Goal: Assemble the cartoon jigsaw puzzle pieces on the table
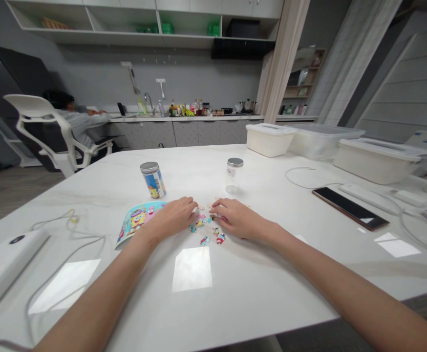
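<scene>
Live at the middle of the white marble table (243, 288), both bare hands are down, palms low, apart with only a small gap between them. The left hand (171, 217) lies open beside a glossy turquoise SpongeBob picture sheet (136, 222), fingertips reaching the small colourful jigsaw pieces (205, 226) scattered between the hands. The right hand (237, 220) curls over those pieces; pinching one? Can't tell from here! Just behind, toward the far edge, stand a blue-labelled cylindrical jar (153, 181) and a clear silver-capped jar (234, 175).

No writing is legible on the printed jar (154, 185) or picture sheet (138, 224)
</scene>
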Tool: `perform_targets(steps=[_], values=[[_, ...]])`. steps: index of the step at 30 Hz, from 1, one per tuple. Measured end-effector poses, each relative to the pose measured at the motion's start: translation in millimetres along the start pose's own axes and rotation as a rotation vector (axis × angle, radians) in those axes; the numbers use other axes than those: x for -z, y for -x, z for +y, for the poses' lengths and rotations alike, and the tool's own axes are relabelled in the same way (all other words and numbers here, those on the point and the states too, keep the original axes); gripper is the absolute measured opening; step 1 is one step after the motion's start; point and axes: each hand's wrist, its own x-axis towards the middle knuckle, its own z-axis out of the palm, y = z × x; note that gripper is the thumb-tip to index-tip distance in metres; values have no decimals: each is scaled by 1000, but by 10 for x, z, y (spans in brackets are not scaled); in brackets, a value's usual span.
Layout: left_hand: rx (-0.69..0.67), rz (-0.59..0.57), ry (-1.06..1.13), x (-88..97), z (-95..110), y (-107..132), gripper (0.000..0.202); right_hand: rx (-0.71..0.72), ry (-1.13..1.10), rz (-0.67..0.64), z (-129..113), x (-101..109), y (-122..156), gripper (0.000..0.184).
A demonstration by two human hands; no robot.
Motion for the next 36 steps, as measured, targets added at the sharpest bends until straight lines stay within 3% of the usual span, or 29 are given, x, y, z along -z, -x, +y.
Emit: perform_targets(steps=[15, 36], values=[[7, -30, 23, -20, 69, -20, 27, -74, -92, -20, -3, -35, 56, 25], [46, 1, 47, -71, 72, -36, 25, -72, -119, -21, -21, -23, 65, 24]])
